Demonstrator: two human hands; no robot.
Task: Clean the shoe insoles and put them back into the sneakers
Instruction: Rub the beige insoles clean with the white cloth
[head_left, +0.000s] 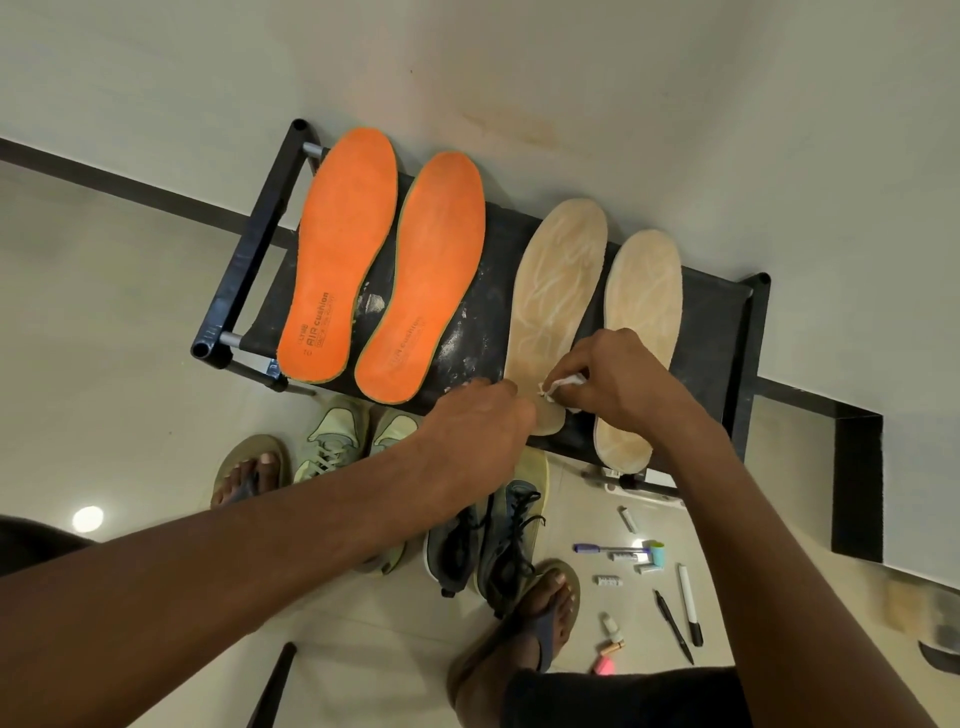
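The right hand (621, 376) pinches a small white wipe (563, 385) between its fingertips and holds it on the heel end of a tan insole (558, 291). The left hand (480, 415) lies on the near edge of the rack next to that heel. Its fingers are curled down at the insole's edge. I cannot tell if they grip it or just press on it.

This tan insole has pale streaks on it. A second tan insole (641, 332) lies just beside it on the right. Two orange insoles (337, 260) (423, 275) lie side by side on the left part of the rack, with some letters printed near their heels. All four insoles lie flat on the black shoe rack (727, 332), which stands against the wall. The dark top of the rack has white dusty marks between the insoles.

On the floor under the arms stand the sneakers. A pale green pair (332, 441) is on the left and a dark pair with black laces (498, 540) is on the right. I cannot see inside them. The person's feet in sandals (249, 467) (550, 603) stand on each side of the shoes.

To the right, on the floor, lie pens (688, 603) and some small bits (631, 556).
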